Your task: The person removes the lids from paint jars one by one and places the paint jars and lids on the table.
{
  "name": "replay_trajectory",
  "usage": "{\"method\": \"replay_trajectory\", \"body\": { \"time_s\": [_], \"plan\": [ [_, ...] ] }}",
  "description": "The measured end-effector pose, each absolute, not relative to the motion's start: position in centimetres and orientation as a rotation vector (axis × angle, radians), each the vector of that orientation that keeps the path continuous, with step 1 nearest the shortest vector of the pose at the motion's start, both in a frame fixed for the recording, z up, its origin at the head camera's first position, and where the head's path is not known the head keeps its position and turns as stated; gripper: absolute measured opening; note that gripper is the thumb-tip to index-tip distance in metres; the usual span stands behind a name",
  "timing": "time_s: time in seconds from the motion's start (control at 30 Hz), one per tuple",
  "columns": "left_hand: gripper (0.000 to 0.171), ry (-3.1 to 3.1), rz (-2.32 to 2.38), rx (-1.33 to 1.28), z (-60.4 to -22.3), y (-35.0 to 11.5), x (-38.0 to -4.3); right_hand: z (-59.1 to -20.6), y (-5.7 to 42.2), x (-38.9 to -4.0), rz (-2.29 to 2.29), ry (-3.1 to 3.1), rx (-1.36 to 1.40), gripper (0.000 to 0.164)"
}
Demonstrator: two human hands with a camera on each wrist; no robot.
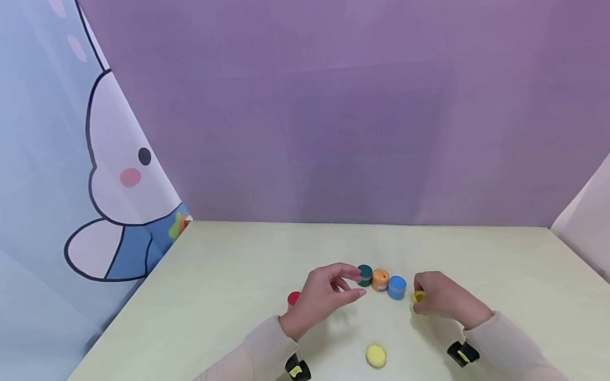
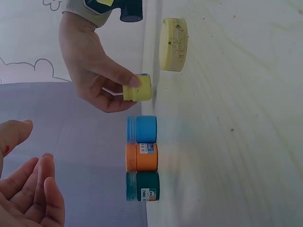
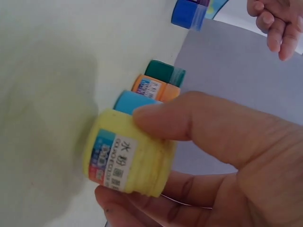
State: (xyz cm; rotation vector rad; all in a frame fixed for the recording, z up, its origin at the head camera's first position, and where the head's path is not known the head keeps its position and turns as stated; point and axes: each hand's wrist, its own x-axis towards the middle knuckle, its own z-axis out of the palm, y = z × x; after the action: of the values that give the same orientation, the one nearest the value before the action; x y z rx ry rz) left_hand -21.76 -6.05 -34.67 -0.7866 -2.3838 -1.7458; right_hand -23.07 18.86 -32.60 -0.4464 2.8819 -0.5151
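So, R hand [image 1: 446,299] pinches yellow jar [image 2: 141,92] w/ multicol. label [image 3: 112,160]; L hand [image 1: 321,294] empty, relaxed.

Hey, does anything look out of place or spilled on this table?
The yellow lid lies by itself on the table, apart from the row of jars, while the yellow jar held by the right hand is uncapped. The lid's side also shows dark specks. I see no spill.

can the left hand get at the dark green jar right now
Probably yes. The left hand looks empty and hangs close to the dark green jar, with nothing visible standing between them. The orange jar right beside it might crowd a grip on that side, though.
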Motion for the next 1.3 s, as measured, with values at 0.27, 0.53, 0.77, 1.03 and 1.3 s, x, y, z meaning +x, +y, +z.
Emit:
{"method": "replay_trajectory", "body": {
  "time_s": [0.27, 0.53, 0.77, 1.03, 1.3],
  "plan": [
    [0.027, -2.384, -1.74, -0.785, -35.0, -6.2, -21.8, -33.5, 18.9, -23.1, -0.554, 2.881, -0.447, 0.025],
    [0.027, -2.397, -1.724, -0.773, -35.3, -6.5, -21.9, -33.1, 18.2, -23.4, -0.553, 2.912, -0.497, 0.036],
    [0.03, -2.402, -1.724, -0.751, -35.1, -6.3, -22.1, -32.6, 16.9, -24.4, -0.577, 2.958, -0.502, 0.039],
    [0.03, -2.39, -1.777, -0.733, -35.0, -6.0, -22.2, -32.5, 16.4, -24.9, -0.553, 2.952, -0.483, 0.031],
    [0.03, -2.381, -1.807, -0.738, -34.3, -5.6, -22.2, -32.0, 16.0, -25.3, -0.508, 2.965, -0.481, 0.035]
  ]
}}
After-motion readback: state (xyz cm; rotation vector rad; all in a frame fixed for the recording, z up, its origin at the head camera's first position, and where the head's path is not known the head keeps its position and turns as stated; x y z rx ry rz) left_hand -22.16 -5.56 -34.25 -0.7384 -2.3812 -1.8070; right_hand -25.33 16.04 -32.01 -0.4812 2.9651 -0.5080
